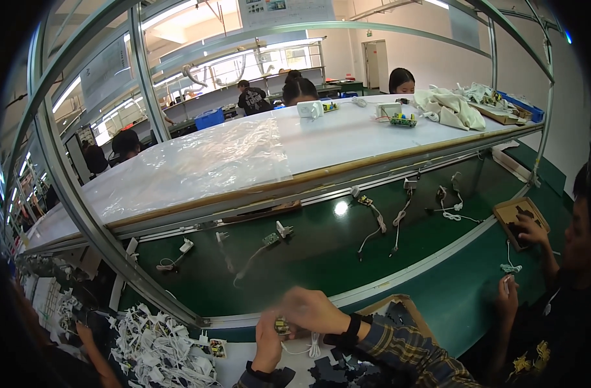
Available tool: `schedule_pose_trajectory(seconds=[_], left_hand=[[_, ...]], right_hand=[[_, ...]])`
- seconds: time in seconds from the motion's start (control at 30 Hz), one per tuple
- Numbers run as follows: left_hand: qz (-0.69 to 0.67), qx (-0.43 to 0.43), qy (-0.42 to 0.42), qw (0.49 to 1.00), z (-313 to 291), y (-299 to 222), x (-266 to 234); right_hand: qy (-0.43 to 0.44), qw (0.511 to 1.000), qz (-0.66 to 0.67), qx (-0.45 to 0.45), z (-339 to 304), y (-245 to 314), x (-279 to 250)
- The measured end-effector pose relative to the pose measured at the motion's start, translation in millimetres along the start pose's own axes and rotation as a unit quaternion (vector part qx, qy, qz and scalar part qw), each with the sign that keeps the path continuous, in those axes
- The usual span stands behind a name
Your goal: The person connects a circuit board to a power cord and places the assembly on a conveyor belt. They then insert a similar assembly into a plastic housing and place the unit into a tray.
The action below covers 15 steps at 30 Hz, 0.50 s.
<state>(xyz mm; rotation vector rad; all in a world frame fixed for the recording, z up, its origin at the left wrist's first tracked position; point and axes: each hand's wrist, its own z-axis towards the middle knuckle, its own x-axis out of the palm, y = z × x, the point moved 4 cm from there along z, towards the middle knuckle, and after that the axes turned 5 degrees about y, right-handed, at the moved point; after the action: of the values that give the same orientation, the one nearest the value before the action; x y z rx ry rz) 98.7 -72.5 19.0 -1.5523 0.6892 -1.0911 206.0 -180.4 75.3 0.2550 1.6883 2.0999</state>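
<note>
My left hand (267, 343) and my right hand (311, 310) meet low in the middle of the view, both gripping a small green circuit board (282, 325) between the fingers. A white cable (303, 349) hangs from the board below my right hand. I wear a black wrist strap on each wrist and a plaid sleeve on the right arm. The hands are above the near white worktop, just in front of the dark green conveyor belt (321, 252).
Several small boards with white cables (376, 223) lie on the belt. A heap of white cables (156, 349) sits at lower left. A co-worker's hand (531, 229) at the right touches a brown tray (518, 216). A plastic-covered white shelf (243, 155) spans above.
</note>
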Motion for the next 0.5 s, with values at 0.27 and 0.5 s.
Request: schedule_pose_trajectory(seconds=[0.27, 0.5], left_hand=[[0.115, 0.004, 0.08, 0.99, -2, -11, -1], [0.141, 0.023, 0.079, 0.987, -2, -6, -1]], right_hand=[[0.019, 0.993, -0.115, -0.032, 1, 0, -6], [0.0, 0.992, -0.12, -0.04, 1, 1, -6]])
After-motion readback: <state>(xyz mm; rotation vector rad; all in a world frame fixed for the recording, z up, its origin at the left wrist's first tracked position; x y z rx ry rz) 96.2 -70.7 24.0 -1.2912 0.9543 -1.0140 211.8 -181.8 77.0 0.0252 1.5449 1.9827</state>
